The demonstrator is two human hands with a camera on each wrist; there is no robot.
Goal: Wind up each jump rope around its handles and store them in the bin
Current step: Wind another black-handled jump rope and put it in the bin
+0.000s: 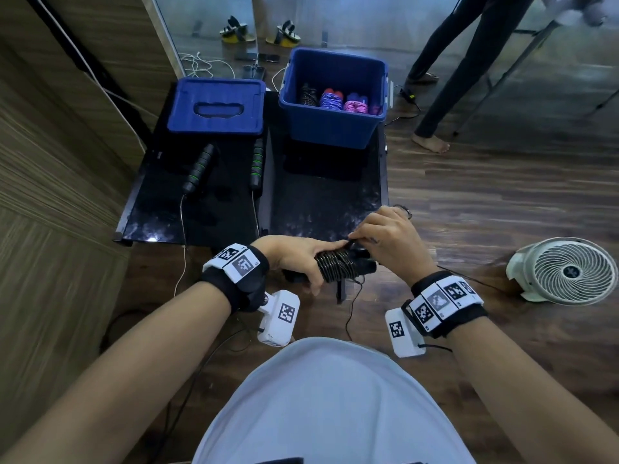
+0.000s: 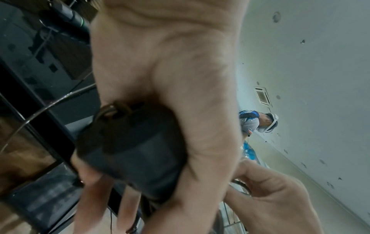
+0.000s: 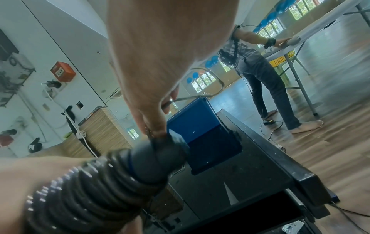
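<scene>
Between the two hands, just short of the near table edge (image 1: 201, 241), a black jump rope (image 1: 336, 266) is held level, its cord coiled in tight turns round the paired handles. The left hand (image 1: 294, 259) is wrapped round the handles on one side of the coil, fingers curled underneath and thumb lying over the turns. The right hand (image 1: 382, 244) is pinched on the cord at the top of the coil, beside the left fingertips; in the right wrist view a short loop of loose cord is seen rising from that pinch.

The step in hand is judged to be the last turn or the tucking of the cord end. Tension should be kept by the right fingers until the end is locked under a neighbouring turn, and the left thumb should be kept pressed on the coil so that the springy, wire-like cord is not allowed to unwind.

Beyond the fingers, the open blue bin (image 1: 335, 128) is seen with several wound ropes (image 1: 330, 100) inside. A second black rope (image 1: 201, 167) with green-banded handles lies unwound on the table, beside the blue lid (image 1: 216, 105).
</scene>
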